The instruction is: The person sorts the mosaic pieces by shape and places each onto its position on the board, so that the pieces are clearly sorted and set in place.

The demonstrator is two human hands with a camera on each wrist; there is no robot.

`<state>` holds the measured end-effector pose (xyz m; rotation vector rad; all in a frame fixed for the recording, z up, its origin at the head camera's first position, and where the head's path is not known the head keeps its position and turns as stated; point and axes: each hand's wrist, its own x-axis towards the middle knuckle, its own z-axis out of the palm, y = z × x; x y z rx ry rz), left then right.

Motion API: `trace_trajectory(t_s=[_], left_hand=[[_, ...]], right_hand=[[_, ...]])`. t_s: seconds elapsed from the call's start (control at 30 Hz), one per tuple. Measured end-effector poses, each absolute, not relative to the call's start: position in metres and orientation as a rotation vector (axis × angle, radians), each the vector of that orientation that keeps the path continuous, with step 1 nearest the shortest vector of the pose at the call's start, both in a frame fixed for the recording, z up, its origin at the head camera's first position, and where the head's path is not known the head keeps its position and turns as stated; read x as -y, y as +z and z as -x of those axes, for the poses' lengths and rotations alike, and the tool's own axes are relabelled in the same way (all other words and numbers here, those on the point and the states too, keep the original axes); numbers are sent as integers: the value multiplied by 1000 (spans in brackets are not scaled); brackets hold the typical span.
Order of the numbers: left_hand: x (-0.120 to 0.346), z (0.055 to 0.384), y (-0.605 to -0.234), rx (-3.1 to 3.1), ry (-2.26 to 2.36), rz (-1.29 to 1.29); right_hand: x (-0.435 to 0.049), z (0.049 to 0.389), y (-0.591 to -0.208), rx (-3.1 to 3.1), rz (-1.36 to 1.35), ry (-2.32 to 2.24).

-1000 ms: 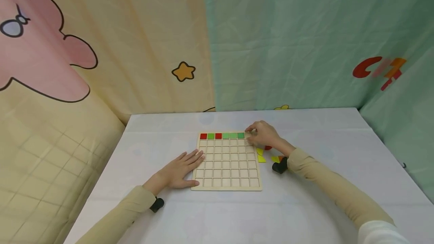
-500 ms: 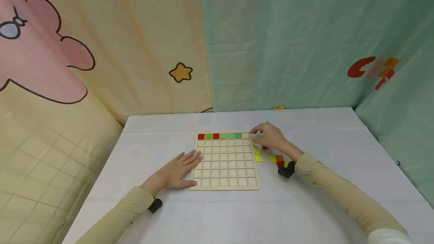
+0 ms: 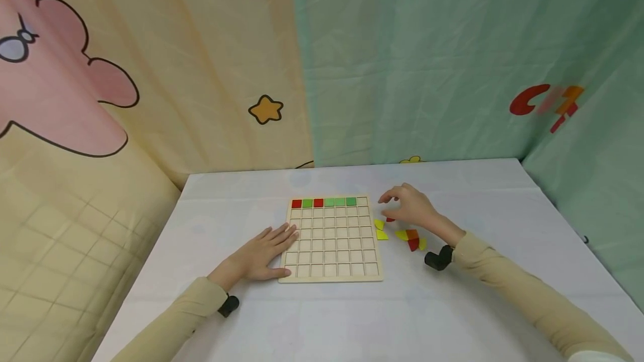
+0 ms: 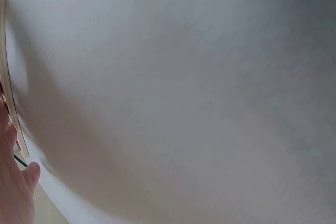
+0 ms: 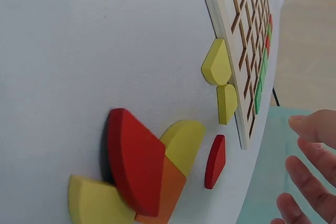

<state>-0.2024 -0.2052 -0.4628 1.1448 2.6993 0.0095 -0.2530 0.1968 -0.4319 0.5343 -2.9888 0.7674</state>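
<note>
Prob filling the wooden board (image 3: 330, 244), resting left hand (image 3: 260, 254) flat on its edge, hovering with right hand (image 3: 412, 207) loose, empty; likely needing to pinch a red piece (image 5: 215, 162).

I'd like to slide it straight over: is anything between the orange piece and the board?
Yes, two things: one yellow piece touching the orange piece, then another yellow piece by the right edge of the board.

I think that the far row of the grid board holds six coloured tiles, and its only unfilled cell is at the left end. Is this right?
Not quite: the head view shows the unfilled cell at the right end. The far row of the grid board does hold six coloured tiles.
</note>
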Motion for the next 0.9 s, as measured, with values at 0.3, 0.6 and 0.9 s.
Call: trace_trajectory(t_s=[0.3,0.6,0.9], left_hand=[[205,201,-461,-2703,11,-1154],[204,200,-461,-2704,20,-1148],[203,200,-459,-2698,20,-1132]], right_hand=[[-214,241,-429,2983,-501,762],[-231,231,-431,2983,-474,728],[-246,223,-438,2994,-486,714]])
